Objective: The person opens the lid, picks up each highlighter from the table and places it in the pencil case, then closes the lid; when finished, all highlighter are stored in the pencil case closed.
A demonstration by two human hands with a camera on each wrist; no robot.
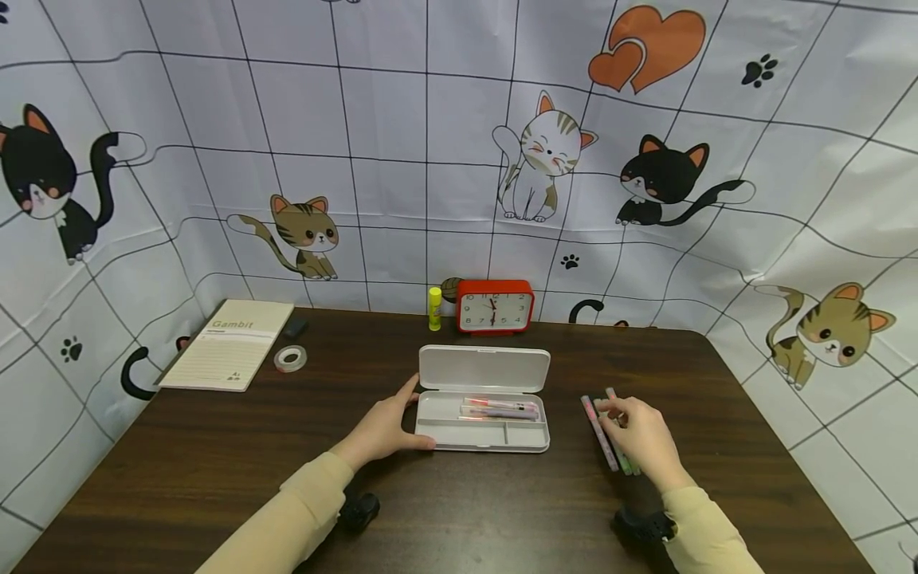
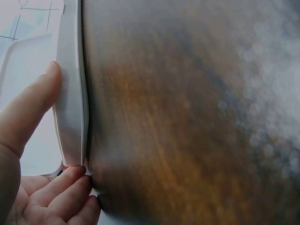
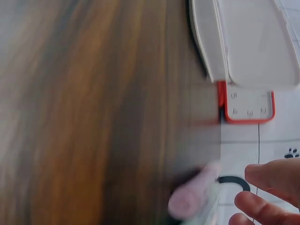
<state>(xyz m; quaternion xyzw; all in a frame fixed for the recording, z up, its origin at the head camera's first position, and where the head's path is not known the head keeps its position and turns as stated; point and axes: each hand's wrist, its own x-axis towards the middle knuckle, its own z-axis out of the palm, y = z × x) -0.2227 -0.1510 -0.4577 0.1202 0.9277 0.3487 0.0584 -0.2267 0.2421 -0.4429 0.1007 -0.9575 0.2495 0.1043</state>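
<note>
Pens [image 1: 610, 434] right of the open pencil case [image 1: 484, 399]: right hand [image 1: 645, 442] fingers curl onto them, not lifted; left hand [image 1: 383, 430] braces the case, fingers straight; next, a firm pinch on one pen.

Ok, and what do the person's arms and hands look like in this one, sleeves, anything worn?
Both arms wear long pale cream sleeves, the left sleeve and the right sleeve ending at the wrists. Each wrist has a small black device under it: one by the left wrist, one by the right. The left hand and right hand are bare; no rings or gloves show.
</note>
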